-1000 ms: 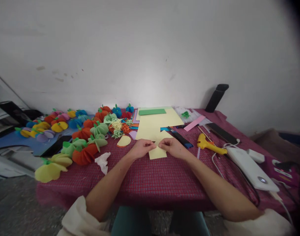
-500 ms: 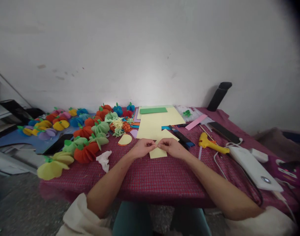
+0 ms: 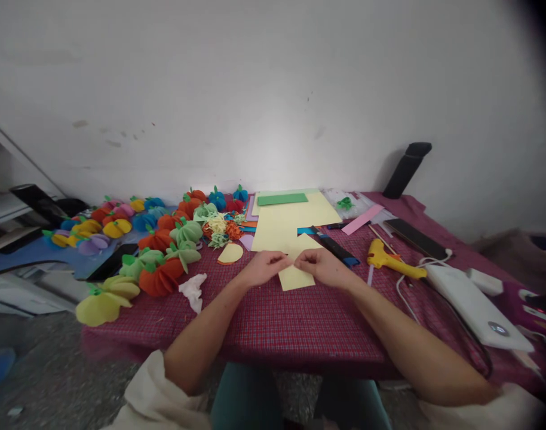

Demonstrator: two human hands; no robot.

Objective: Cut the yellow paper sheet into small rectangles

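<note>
A small piece of pale yellow paper (image 3: 297,279) hangs at the front middle, its lower part showing between and below my hands. My left hand (image 3: 264,267) pinches at its upper left, thumb and finger pressed together. On the right side, my right hand (image 3: 325,267) is closed in a similar pinch, its fingertips almost meeting the left ones. The fingers hide the paper's upper part. Just behind the hands lies a large pale yellow sheet (image 3: 275,230), and a yellow half-round paper piece (image 3: 231,254) is left of my left hand.
Several colourful paper pumpkins (image 3: 160,276) crowd the left side, near a crumpled tissue (image 3: 193,291) and paper shreds (image 3: 218,224). A green strip (image 3: 282,199) tops the sheets. To the right are a yellow glue gun (image 3: 392,260), a white power bank (image 3: 477,307) and cables.
The view has shifted slightly, so most things sit further right. My hands still pinch by the small paper; their fingertips have drawn slightly apart.
</note>
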